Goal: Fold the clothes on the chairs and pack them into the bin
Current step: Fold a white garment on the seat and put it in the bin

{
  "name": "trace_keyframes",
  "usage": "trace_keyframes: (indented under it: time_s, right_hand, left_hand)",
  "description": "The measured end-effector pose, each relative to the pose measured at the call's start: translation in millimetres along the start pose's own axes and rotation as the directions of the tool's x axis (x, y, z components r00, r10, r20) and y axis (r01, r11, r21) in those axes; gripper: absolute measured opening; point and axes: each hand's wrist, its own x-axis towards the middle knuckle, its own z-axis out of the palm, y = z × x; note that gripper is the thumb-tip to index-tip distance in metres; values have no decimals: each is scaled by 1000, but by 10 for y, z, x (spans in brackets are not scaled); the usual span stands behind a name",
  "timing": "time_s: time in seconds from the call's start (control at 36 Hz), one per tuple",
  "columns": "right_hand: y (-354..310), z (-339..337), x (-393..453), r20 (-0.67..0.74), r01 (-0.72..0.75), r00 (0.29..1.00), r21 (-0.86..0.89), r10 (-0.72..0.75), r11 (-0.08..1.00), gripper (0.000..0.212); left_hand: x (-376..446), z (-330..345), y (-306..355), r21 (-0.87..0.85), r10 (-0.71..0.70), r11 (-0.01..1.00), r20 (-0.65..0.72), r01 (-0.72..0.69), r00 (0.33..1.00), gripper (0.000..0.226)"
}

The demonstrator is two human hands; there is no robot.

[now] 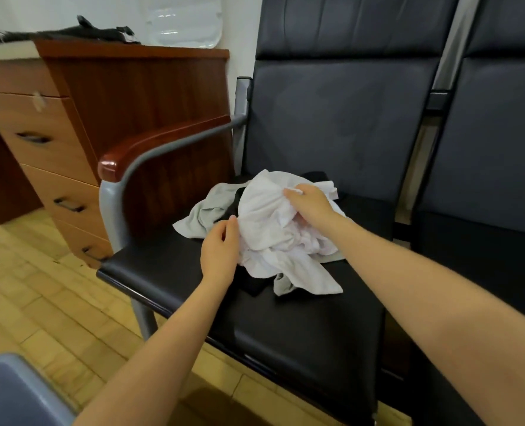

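A: Why are both hands on that heap?

B: To free one piece. The right hand (309,206) clutches the crumpled white cotton garment (273,232) atop the pile; the left hand (219,252), fingers loosely curled, touches its edge, holding nothing.

A: And the surroundings?

B: The clothes lie on a black padded chair seat (301,327); a grey plastic bin (12,392) waits nearby on the pale wood floor (40,287), beside reddish wooden drawers (49,142).

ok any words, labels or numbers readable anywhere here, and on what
None can be read.
White garment: no print or tag shows.
Grey garment: no print shows.
Drawer unit: a pale scrap on one drawer front, too blurred to tell if it bears text.
Bin: plain, no label shows.
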Motion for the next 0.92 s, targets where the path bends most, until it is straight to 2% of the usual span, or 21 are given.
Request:
trace_keyframes:
  time_s: [0.17,0.25,0.28,0.33,0.39,0.44,0.47,0.56,0.58,0.64,0.67,0.72,0.78,0.83,0.92]
  right_hand:
    - [-437,-759,-340,-149,-25,987,278,69,960,20]
    - [-648,-1182,-565,-191,23,980,405,60,914,15]
    - [-716,-1309,-641,-198,45,979,452,51,891,14]
    - [-842,-1557,-820,-203,71,978,533,46,843,14]
    - [-931,-1773,-966,-207,96,978,587,34,804,16]
    - [-1005,-2010,-1148,-212,123,977,610,11,783,16]
    - [-1035,-2098,-1226,-216,135,976,619,2,774,14]
    - [-1093,-2430,-1492,-258,168,966,641,4,749,14]
    - [-1099,-2547,-1581,-273,179,962,648,7,740,14]
    - [-1087,-2766,-1730,-296,198,955,652,5,732,11]
    - [-1062,-2896,-1820,-313,209,950,652,7,729,12]
    - [-1021,-3101,-1972,-342,234,940,659,8,715,19]
    - [-976,-3281,-2108,-373,253,928,657,15,711,23]
    - [-920,-3433,-2232,-395,252,918,638,29,728,19]
    - [-815,-3670,-2408,-444,214,893,566,76,796,13]
  left_hand:
    - [-89,-19,171,65,44,997,13,-45,999,26]
    - [-284,125,496,-56,46,997,-82,-51,996,37]
    - [-380,198,645,-108,41,993,-75,-49,996,36]
    - [-624,380,980,-208,59,977,23,-53,998,25]
    - [-876,576,1291,-231,106,971,160,-67,981,19]
    - [-1095,799,1513,-201,147,975,280,-91,949,20]
    - [-1180,888,1601,-190,138,979,318,-80,938,28]
    - [-1425,1142,1789,-184,123,981,393,-53,911,71]
    - [-1553,1205,1855,-227,157,972,435,-61,886,69]
    - [-1877,1285,2026,-338,247,938,509,-72,825,34]
    - [-2038,1350,2087,-384,285,921,530,-74,799,25]
    - [-2314,1453,2170,-437,334,896,549,-77,766,27]
    - [-2524,1612,2253,-439,295,898,582,-13,758,26]
    - [-2699,1766,2352,-401,210,914,596,61,775,22]
    - [-2843,1887,2523,-385,114,912,574,144,811,33]
